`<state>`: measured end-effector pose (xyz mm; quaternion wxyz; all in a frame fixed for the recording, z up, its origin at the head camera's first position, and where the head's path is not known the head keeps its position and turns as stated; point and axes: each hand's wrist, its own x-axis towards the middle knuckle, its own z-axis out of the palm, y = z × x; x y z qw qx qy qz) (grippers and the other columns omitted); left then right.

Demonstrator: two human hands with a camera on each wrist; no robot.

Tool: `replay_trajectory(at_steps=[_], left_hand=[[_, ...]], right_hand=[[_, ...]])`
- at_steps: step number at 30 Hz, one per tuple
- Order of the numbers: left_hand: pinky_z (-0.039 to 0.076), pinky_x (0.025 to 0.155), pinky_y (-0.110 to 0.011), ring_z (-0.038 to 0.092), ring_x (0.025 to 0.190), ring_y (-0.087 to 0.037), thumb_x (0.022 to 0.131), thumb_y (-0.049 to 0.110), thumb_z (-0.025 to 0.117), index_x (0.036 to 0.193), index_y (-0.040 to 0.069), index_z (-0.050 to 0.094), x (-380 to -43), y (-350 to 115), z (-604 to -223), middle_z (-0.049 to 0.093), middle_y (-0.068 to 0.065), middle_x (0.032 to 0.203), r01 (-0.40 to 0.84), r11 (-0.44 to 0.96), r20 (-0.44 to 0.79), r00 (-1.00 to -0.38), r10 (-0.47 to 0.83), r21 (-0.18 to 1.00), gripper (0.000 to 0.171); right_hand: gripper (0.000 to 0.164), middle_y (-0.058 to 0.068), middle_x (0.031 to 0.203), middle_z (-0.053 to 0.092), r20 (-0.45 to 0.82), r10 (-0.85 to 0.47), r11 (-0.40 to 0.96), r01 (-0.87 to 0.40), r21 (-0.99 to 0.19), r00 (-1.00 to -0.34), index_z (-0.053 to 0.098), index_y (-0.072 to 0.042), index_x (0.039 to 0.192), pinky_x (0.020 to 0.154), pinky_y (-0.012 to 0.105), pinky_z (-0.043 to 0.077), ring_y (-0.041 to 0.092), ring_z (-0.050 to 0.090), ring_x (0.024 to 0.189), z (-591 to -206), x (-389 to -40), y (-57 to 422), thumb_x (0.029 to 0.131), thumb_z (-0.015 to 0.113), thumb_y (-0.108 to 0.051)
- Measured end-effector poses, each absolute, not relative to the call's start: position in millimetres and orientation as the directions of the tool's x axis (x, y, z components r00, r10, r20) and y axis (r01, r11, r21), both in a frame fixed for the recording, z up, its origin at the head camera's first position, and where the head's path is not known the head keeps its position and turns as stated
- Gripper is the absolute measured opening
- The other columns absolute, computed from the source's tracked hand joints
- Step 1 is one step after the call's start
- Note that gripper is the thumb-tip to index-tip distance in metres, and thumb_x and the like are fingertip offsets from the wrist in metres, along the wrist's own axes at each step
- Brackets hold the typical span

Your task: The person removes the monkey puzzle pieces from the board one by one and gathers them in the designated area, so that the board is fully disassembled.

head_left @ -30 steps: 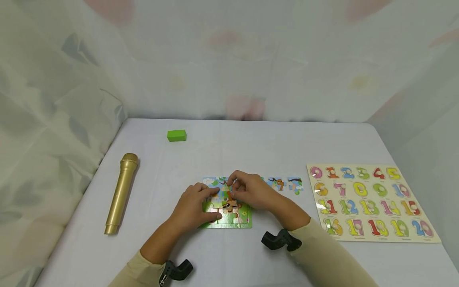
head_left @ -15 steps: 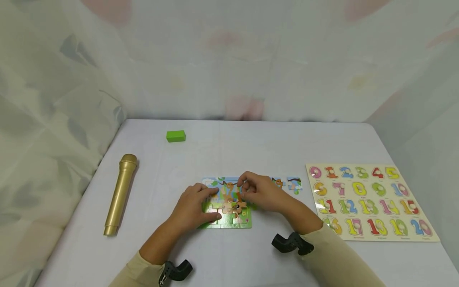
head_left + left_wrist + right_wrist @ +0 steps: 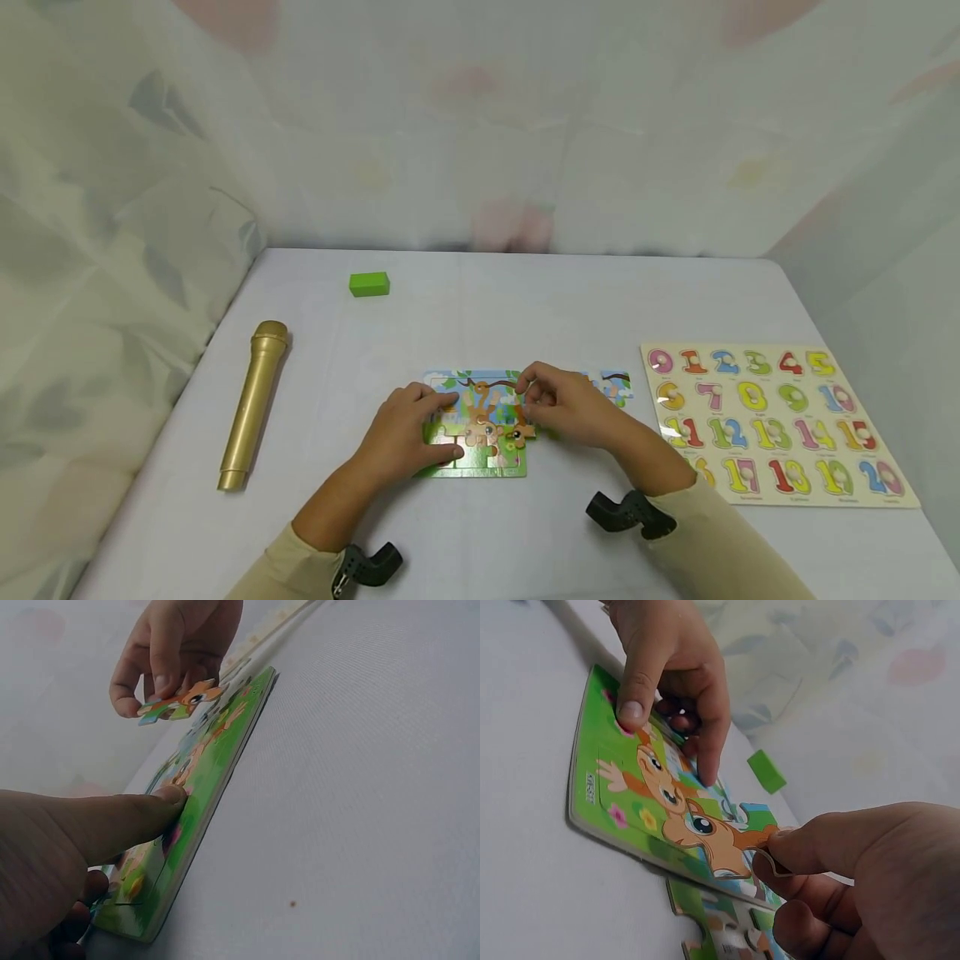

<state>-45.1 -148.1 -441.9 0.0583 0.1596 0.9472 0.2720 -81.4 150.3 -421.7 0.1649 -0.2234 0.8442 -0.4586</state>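
Observation:
My right hand (image 3: pixel 562 404) pinches a jigsaw piece (image 3: pixel 720 840) between thumb and fingers. The piece shows an orange animal face with a big eye. It is held tilted just above the right part of the puzzle board (image 3: pixel 592 765), a green and blue tray picturing monkeys. On the board's left side rests my left hand (image 3: pixel 408 429), thumb and index finger stretched out over the picture. In the left wrist view the left thumb (image 3: pixel 150 814) lies on the board's surface, and the piece stands apart from it at the far end.
Loose jigsaw pieces (image 3: pixel 617 385) lie right of the puzzle board, partly behind my right hand. Farther right lies a number board (image 3: pixel 693 375) with colourful numerals. A gold microphone (image 3: pixel 253 408) lies at left, and a green block (image 3: pixel 369 284) near the back edge.
My right hand has moved right across the puzzle board with the jigsaw piece, uncovering the monkey picture and hiding more of the loose pieces. The left hand has stayed put.

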Motion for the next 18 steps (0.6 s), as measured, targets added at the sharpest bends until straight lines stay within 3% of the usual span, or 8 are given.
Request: replay_trajectory(at_steps=[18], left_hand=[[0.047, 0.094, -0.046, 0.053, 0.109, -0.024, 0.075, 0.04, 0.098, 0.141, 0.015, 0.071, -45.8, -149.5, -445.7, 0.06, -0.003, 0.119, 0.276, 0.807, -0.02, -0.942, 0.335, 0.523, 0.075]], right_hand=[[0.017, -0.001, 0.092, 0.066, -0.091, -0.443, 0.52, -0.173, -0.836, -0.892, 0.067, -0.014, 0.114, 0.069, 0.027, 0.047, 0.017, 0.057, 0.076, -430.1, -73.7, 185.8, 0.099, 0.071, -0.007]])
